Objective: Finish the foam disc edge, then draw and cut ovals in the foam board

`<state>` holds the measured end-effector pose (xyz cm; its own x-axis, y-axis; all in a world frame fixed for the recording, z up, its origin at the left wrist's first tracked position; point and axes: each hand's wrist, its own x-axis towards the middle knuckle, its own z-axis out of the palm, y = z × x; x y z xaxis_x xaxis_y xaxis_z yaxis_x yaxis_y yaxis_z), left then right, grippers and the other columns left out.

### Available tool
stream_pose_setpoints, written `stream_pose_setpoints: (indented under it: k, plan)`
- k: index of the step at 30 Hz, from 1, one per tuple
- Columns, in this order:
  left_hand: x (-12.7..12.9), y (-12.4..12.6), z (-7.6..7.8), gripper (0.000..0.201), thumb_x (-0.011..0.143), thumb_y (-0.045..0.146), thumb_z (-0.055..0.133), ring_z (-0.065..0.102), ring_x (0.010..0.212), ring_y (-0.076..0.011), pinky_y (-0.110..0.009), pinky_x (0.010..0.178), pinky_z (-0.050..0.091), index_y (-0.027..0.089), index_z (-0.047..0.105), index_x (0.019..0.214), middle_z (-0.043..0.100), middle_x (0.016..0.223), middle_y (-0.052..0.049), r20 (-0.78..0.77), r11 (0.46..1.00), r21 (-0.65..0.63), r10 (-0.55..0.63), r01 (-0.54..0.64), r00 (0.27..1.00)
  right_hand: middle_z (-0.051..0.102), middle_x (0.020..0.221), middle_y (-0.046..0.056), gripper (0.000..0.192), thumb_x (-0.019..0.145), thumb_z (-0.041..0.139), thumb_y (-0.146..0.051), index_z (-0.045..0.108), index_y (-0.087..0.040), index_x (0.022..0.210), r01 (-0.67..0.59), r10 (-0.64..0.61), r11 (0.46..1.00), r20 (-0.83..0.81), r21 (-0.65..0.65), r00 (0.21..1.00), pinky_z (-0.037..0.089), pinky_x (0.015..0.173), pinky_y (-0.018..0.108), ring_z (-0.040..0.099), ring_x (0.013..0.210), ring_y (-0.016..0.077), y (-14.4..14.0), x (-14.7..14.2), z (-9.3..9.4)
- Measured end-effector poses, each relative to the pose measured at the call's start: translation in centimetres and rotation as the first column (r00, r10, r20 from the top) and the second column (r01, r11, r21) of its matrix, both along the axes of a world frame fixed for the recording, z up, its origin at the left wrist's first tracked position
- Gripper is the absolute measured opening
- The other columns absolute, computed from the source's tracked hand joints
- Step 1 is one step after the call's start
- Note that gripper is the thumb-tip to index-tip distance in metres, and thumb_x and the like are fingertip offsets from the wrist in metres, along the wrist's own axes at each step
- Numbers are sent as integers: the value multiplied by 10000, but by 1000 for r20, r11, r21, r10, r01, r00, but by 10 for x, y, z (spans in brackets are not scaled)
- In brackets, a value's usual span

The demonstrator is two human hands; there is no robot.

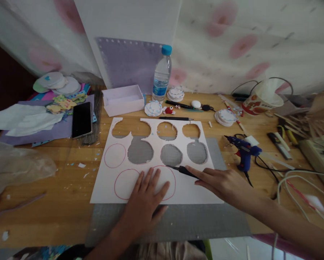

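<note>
A white foam-like sheet (100, 187) lies on a grey cutting mat (205, 220). Its upper part has several round holes with ragged edges, and red circles are drawn on the lower and left part. My left hand (147, 195) presses flat on the sheet with fingers spread, partly covering two of the circles. In my right hand (224, 180) is a slim black craft knife (187, 171), its thin tip touching or just above the top edge of the right-hand red circle. The fingers are wrapped round its handle, index finger stretched along it.
Behind the sheet stand a white box (124, 101), a water bottle (162, 77) and a second black tool (175, 118). A blue glue gun (244, 151) with cables lies to the right. A phone (82, 120) and papers (29, 119) are at left, near a plastic bag (18, 166).
</note>
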<state>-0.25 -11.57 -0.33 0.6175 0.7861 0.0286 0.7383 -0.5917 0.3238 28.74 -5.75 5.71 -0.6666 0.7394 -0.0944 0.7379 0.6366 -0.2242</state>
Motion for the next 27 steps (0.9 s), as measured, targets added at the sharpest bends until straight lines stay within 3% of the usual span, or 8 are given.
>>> stream_pose_setpoints:
  k: [10,17,22,27]
  plan:
    - [1,0,-1,596,889,270,553,134,1458,-369,-584,1145,160,288,363,1454,143,1603,-116,3,1000,6,15,-15,1000,661,734,-18,581,986,455,-330,215,-293,1513,-55,51,998,142,21,989,336,458,242,647,579,134,3,-10,9]
    - [1,1,1,584,893,254,546,126,1459,-368,-595,1132,184,293,367,1448,167,1591,-135,-20,1000,6,14,-14,1000,674,726,16,578,928,528,-246,333,-251,1471,-45,22,993,203,110,979,249,415,290,628,539,162,-6,-27,19]
    - [2,1,1,585,892,239,546,117,1462,-363,-601,1130,191,296,370,1447,143,1601,-118,-11,1000,-3,19,-19,1000,690,769,20,667,872,539,-132,300,-263,1481,-40,14,993,238,109,971,222,400,301,628,510,166,-9,-34,21]
    - [3,1,4,597,887,216,548,123,1460,-368,-600,1132,181,291,369,1452,158,1595,-134,-10,1000,-12,15,-15,1000,688,712,10,567,905,539,-203,372,-272,1443,-23,-2,994,229,108,973,194,393,300,628,506,156,-5,-33,23]
